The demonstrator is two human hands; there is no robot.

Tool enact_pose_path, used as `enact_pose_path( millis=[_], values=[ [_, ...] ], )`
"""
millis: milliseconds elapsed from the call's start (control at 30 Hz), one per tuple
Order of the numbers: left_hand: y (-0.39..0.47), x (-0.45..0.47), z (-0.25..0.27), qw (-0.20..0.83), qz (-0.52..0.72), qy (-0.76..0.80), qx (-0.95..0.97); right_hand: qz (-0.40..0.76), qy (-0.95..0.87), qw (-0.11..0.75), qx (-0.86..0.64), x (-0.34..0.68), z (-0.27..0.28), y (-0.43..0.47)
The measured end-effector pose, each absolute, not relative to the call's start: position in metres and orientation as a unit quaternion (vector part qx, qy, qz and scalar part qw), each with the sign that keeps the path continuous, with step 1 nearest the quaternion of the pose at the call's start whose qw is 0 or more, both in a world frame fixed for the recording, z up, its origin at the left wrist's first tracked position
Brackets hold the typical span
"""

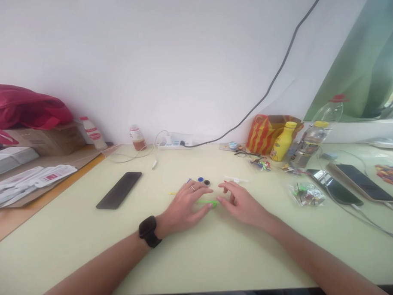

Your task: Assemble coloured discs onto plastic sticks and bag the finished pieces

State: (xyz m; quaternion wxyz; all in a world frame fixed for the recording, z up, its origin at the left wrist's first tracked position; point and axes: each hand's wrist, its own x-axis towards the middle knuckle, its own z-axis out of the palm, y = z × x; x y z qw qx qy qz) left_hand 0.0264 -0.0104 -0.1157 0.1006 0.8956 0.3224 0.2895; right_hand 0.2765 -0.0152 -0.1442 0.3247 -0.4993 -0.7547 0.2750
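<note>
My left hand, with a ring and a black wristwatch, is low over the table with thumb and forefinger apart. Its thumb tip is at a thin bright green plastic piece; whether it presses on it I cannot tell. Facing it from the right is my right hand, thumb and forefinger apart, its thumb tip close to the green piece's end. Just beyond the hands lie a small blue disc and a black disc. A white stick-like piece is behind my right hand. A yellow stick pokes out left of my left hand.
A black phone lies to the left. At right are a bag of small parts, two charging phones with cables, a yellow bottle, clear bottles and a striped bag. A power strip stands by the wall.
</note>
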Motion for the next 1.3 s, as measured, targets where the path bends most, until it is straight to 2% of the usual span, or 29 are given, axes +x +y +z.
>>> enact_pose_path(
  millis=[100,200,300,400,633,800,1167,1300],
  values=[
    [-0.007,0.023,-0.111,0.102,0.335,0.354,0.867,0.314,-0.745,0.324,-0.491,0.277,-0.134,-0.021],
    [-0.001,0.016,-0.108,0.086,0.372,0.381,0.842,0.467,-0.732,0.301,-0.394,0.28,-0.118,-0.025],
    [0.006,0.01,-0.106,0.061,0.384,0.401,0.829,0.536,-0.686,0.37,-0.324,0.283,-0.11,-0.024],
    [0.017,0.002,-0.104,0.04,0.371,0.416,0.83,0.523,-0.667,0.413,-0.333,0.285,-0.111,-0.02],
    [0.042,-0.025,-0.108,0.049,0.238,0.492,0.836,0.465,-0.716,0.363,-0.373,0.282,-0.113,-0.02],
    [0.045,-0.032,-0.109,0.082,0.198,0.5,0.839,0.441,-0.726,0.347,-0.399,0.281,-0.112,-0.021],
    [0.051,-0.035,-0.111,0.112,0.202,0.505,0.832,0.437,-0.724,0.333,-0.418,0.282,-0.117,-0.018],
    [0.054,-0.036,-0.117,0.156,0.22,0.511,0.816,0.439,-0.724,0.327,-0.42,0.282,-0.117,-0.018]
  ],
)
